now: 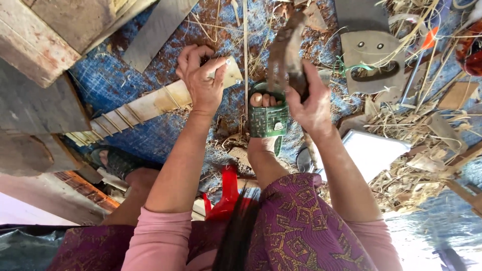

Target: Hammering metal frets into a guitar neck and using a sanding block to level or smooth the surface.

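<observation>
Nearest to me, my purple patterned skirt (296,226) covers my knees, and a red plastic piece (227,193) lies on the floor just beyond it. My right foot, in a green sandal (268,120), is planted between my two arms, toes pointing away. My other foot sits in a dark sandal (118,160) at the near left, beside a stack of weathered boards (35,100).

My left hand (201,80) has its fingers (190,56) curled tight around the far end of a pale flat bamboo slat (145,108), which runs from that grip down toward the near left and has thin bindings across it. My right hand (314,103) is closed around the handle of a dark, rusty chopping blade (286,47), held upright just beyond the green sandal, with its tip pointing away from me. A thin bamboo strip (245,55) runs straight between my hands.

To the right, a white flat board (374,150) lies amid straw and shavings (416,120). Farther off, on the blue woven mat (110,80), a grey slab with a slot handle (374,60) rests beside an orange-tipped stick (428,40).
</observation>
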